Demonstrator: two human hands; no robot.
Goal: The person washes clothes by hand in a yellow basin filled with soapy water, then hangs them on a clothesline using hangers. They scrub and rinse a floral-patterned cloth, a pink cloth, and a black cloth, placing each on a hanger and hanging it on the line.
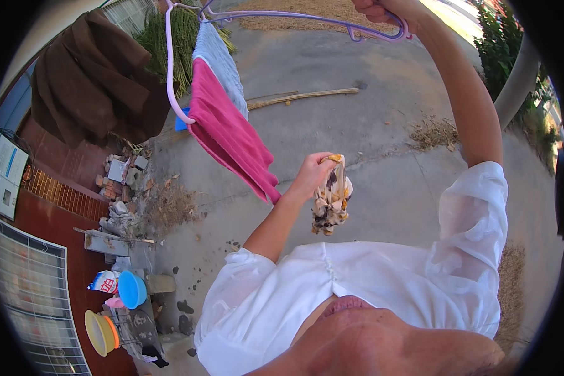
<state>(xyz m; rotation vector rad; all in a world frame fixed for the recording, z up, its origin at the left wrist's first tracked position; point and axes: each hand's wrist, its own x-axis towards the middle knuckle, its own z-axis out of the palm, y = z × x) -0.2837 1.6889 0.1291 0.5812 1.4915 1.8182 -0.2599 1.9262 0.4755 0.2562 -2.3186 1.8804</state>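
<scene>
My left hand point(314, 175) pinches a crumpled cream cloth point(332, 202) with brown and mustard patches, which dangles in front of my white blouse. Raised to the upper right, my right hand point(384, 10) is curled around one end of a lilac plastic clothes hanger point(286, 19); the top edge of the picture cuts off part of this hand. A second pale-lilac hanger point(169, 56) is at the left. From it hangs a pink towel point(230, 127), and a light-blue textured cloth point(221, 66) hangs directly behind.
A dark brown cloth point(98, 80) hangs at upper left. Along the wall lie rubble point(122, 174), a blue basin point(132, 289) and a yellow basin point(98, 332). A bundle of thin stalks point(305, 97) lies on the concrete ground point(390, 197). A pole point(517, 84) stands at right.
</scene>
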